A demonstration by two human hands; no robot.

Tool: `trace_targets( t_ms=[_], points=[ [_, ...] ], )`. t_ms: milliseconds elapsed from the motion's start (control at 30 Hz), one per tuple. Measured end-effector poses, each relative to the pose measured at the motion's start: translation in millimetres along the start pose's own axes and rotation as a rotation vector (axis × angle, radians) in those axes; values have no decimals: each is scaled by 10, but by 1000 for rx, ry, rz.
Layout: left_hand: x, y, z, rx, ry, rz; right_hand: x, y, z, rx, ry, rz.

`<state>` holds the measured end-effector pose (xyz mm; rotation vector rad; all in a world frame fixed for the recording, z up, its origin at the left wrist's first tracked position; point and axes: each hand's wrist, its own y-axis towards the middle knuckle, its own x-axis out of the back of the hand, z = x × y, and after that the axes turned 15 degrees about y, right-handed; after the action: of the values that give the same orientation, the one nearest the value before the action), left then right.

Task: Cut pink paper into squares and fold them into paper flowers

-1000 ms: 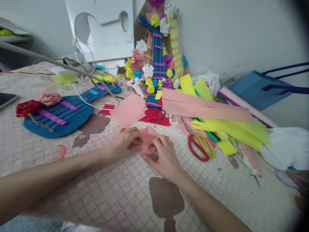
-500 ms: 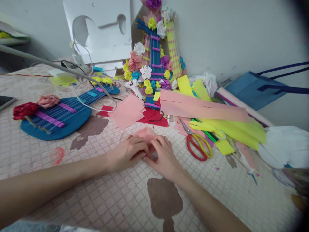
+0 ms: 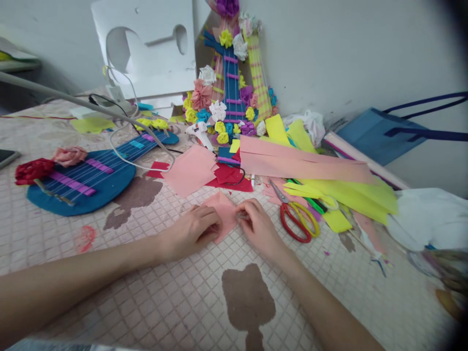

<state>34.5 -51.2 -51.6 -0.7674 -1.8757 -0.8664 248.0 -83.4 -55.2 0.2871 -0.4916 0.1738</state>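
A small folded piece of pink paper (image 3: pixel 225 212) lies on the table between my hands. My left hand (image 3: pixel 192 231) rests on its left side, fingers curled and pressing the paper. At the right corner, the thumb and fingertips of my right hand (image 3: pixel 259 228) are pinched together on the edge. More pink paper sheets (image 3: pixel 190 170) lie just beyond, beside red paper pieces (image 3: pixel 230 176). To the right of my right hand are scissors (image 3: pixel 297 222) with one red and one yellow handle.
A blue guitar-shaped craft (image 3: pixel 82 191) with paper flowers lies on the left. Decorated guitars (image 3: pixel 232 83) lean on the wall behind a white glue gun (image 3: pixel 200 133). A white cable (image 3: pixel 113 141) arcs over the table. Yellow paper strips (image 3: pixel 361 195) and a blue bag (image 3: pixel 382 136) are at right.
My right hand has moved slightly right, from the paper's middle to its right corner, and more of the pink paper shows. My left hand stays in nearly the same place.
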Motion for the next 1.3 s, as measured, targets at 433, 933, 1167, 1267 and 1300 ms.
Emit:
trace_targets(
  t_ms=[433,933,1167,1267,1300],
  points=[
    [97,5,57,87,-29,-317,15,4,66,51,67,-85],
    [-8,3,232,158,150,-186,-37,22,23,-6,69,-139],
    [-12,19,240,141,96,-206,-34,246,-137,-55,-23,-151],
    [-12,23,244,163,44,-228,-27,388,-124,-79,-140,-69],
    [-9,25,245,176,25,-235,-28,430,-111,-88,-162,-52]
  ],
)
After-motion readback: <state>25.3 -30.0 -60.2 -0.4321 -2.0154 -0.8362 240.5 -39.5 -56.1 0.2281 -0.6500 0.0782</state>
